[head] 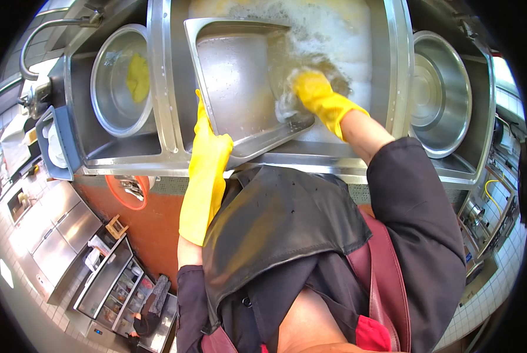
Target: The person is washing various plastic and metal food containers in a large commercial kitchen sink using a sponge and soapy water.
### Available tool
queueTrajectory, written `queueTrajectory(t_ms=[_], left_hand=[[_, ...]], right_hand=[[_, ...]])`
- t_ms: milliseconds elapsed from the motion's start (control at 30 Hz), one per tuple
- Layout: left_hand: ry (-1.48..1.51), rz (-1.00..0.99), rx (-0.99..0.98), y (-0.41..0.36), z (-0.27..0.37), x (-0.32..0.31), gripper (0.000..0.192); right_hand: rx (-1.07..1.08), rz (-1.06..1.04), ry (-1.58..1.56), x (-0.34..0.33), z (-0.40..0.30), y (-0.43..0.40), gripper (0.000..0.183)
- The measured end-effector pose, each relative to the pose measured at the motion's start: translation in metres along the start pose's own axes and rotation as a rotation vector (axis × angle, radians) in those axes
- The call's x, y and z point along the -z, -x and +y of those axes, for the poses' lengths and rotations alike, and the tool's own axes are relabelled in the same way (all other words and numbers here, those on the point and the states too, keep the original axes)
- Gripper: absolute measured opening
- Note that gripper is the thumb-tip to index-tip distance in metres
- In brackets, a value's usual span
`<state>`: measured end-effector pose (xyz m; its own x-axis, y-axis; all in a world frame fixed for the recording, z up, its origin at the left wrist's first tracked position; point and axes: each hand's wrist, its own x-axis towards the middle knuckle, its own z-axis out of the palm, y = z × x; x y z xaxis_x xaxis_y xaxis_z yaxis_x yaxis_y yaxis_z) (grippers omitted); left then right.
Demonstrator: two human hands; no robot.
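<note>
A deep rectangular stainless steel pan (237, 84) is tilted in the middle sink basin, its right side dipping into foamy water (356, 39). My left hand (210, 143), in a long yellow rubber glove, grips the pan's near-left rim, the thumb against the inner side. My right hand (314, 90), in a matching glove, is at the pan's right end among suds. Its fingers are blurred and partly hidden by foam, so whether they hold anything does not show.
Left of the middle basin, a round metal bowl (109, 88) holds water and a yellow cloth (138, 78). Another metal bowl (448, 97) stands in the right basin. A faucet (47, 22) arches at far left, above a blue-grey bin (54, 145). Behind me, a person (146, 315) is near a counter.
</note>
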<state>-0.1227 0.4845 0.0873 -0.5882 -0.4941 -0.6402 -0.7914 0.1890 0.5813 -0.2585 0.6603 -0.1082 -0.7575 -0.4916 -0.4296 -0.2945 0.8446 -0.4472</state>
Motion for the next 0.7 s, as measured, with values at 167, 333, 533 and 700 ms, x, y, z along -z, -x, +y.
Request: queueTrajectory(t_ms=[167,333,533,700], left_hand=[[-0.02,0.055,0.038,0.015,0.018,-0.001,0.09],[-0.097,0.085,0.052,0.021,0.015,-0.002,0.088],[-0.115,0.069,0.098,0.011,0.008,-0.001,0.088],[-0.149,0.087,0.071,0.013,0.0,0.0,0.089]], right_hand=[[0.265,0.114,0.378,0.0,0.037,-0.081,0.022],[0.463,0.287,0.368,0.015,0.026,-0.074,0.017],[-0.059,0.143,0.125,-0.041,0.002,-0.025,0.021],[-0.342,0.069,-0.594,-0.025,-0.058,0.015,0.034]])
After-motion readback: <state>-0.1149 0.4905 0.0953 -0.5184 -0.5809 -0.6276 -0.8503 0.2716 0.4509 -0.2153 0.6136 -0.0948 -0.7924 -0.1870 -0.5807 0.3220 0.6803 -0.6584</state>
